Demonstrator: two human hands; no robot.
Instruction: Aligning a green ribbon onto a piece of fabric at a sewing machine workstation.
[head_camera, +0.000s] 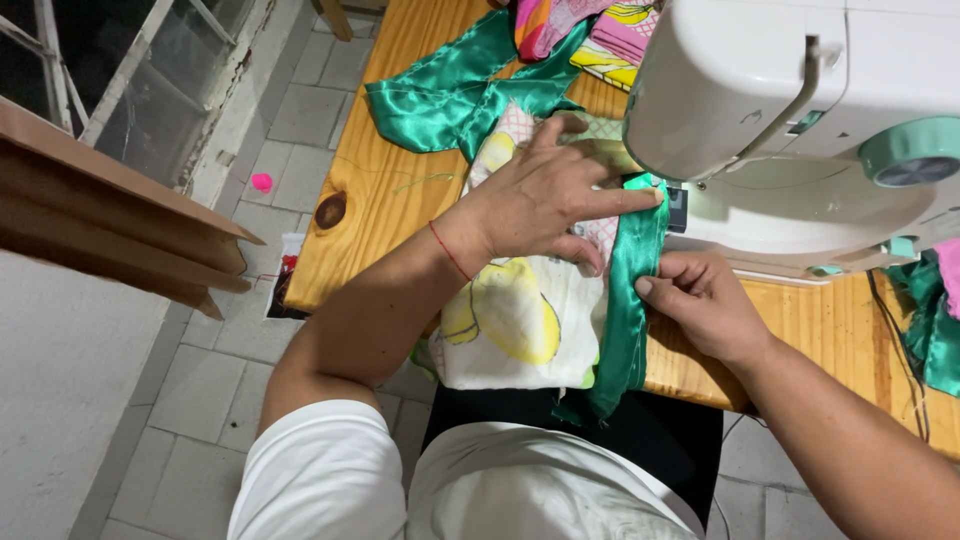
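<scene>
My left hand (545, 195) lies flat, fingers spread, pressing a green satin strip (630, 300) and a white fabric with yellow lemon print (515, 320) onto the wooden table (375, 205). Its fingertips reach the needle area of a white sewing machine (790, 90). My right hand (700, 300) pinches the green strip's right edge just in front of the machine's base. The strip runs from under the machine head down over the table's near edge. The needle itself is hidden by the machine head.
More green satin (450, 90) lies bunched at the table's far side beside pink and yellow printed cloth (600, 30). Green fabric (935, 330) hangs at the right edge. A brown board (110, 215) juts out at left above a tiled floor (300, 100).
</scene>
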